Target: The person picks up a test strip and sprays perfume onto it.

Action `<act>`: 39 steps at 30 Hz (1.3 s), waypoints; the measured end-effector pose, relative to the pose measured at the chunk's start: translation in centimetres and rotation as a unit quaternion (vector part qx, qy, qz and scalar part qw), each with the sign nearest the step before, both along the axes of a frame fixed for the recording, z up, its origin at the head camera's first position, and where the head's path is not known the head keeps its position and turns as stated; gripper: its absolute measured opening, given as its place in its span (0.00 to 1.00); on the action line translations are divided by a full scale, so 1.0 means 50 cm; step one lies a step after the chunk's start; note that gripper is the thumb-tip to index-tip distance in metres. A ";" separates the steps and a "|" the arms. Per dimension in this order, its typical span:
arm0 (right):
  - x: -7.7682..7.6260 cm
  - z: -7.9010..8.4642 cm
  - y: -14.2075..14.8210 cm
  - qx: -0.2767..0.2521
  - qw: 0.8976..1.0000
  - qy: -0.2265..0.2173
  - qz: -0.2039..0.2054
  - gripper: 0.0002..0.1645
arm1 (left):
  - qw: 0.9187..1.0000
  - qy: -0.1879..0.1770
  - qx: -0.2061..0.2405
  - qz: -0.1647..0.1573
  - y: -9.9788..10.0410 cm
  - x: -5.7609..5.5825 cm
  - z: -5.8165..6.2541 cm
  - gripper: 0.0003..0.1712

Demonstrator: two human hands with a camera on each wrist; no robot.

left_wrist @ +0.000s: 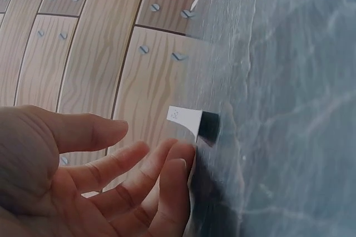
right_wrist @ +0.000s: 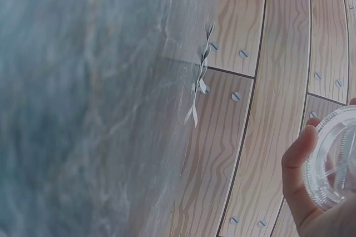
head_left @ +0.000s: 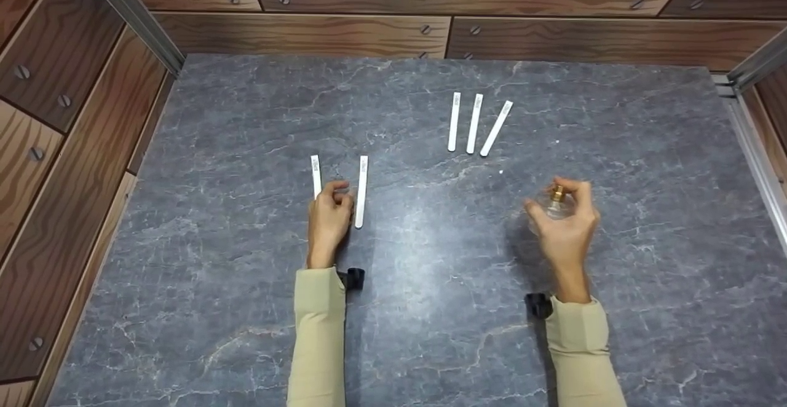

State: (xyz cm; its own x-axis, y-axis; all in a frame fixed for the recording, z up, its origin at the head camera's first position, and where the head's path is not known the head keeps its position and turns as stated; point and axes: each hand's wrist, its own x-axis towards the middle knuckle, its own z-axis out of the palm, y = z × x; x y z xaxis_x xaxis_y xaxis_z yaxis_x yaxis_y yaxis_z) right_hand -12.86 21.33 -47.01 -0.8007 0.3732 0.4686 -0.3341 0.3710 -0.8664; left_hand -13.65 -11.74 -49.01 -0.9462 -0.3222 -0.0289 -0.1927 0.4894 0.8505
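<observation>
My right hand [head_left: 567, 225] holds a clear glass perfume bottle [head_left: 558, 210] with a gold spray top [head_left: 557, 193], thumb on one side and fingers round the other. In the right wrist view the bottle's round, ribbed base [right_wrist: 318, 170] faces the camera. My left hand [head_left: 331, 217] is low over the table between two white paper test strips, thumb apart from its loosely bent fingers and nothing held. It covers the lower part of the left strip [head_left: 316, 173]; the right strip [head_left: 361, 192] lies just beside it. A strip's raised, printed end [left_wrist: 185, 117] shows beyond the fingertips.
Three more test strips [head_left: 474, 123] lie side by side at the back, right of centre, the rightmost one slanted. The grey marbled table [head_left: 418, 333] is bounded by wood-patterned walls [head_left: 307, 35] at the back and sides. Tiny white specks [head_left: 500, 172] dot the surface near the bottle.
</observation>
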 end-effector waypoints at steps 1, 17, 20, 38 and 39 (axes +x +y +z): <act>0.000 0.000 0.000 0.000 1.000 -0.001 0.001 0.28 | 1.000 0.001 -0.002 0.001 0.000 0.001 0.000 0.15; 0.003 -0.007 0.004 0.000 1.000 -0.005 -0.001 0.27 | 0.999 -0.034 0.006 0.008 0.002 0.003 -0.010 0.22; 0.002 -0.007 0.003 0.001 1.000 0.000 0.002 0.27 | 0.999 -0.048 -0.001 0.011 0.003 0.002 -0.009 0.25; 0.002 0.000 0.001 -0.009 1.000 -0.017 0.012 0.27 | 0.999 -0.027 -0.039 0.003 0.007 0.003 -0.015 0.24; 0.002 0.000 0.001 -0.008 1.000 -0.017 0.012 0.27 | 0.999 -0.026 -0.039 0.003 0.007 0.004 -0.015 0.23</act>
State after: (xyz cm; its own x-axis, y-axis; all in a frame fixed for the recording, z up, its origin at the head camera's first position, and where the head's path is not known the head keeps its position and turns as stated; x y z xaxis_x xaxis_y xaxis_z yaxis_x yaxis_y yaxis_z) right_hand -12.77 21.38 -46.99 -0.8250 0.3609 0.4349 -0.3134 0.3483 -0.8834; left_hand -13.46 -11.41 -49.77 -0.9422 -0.3309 -0.0528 -0.2387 0.5524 0.7987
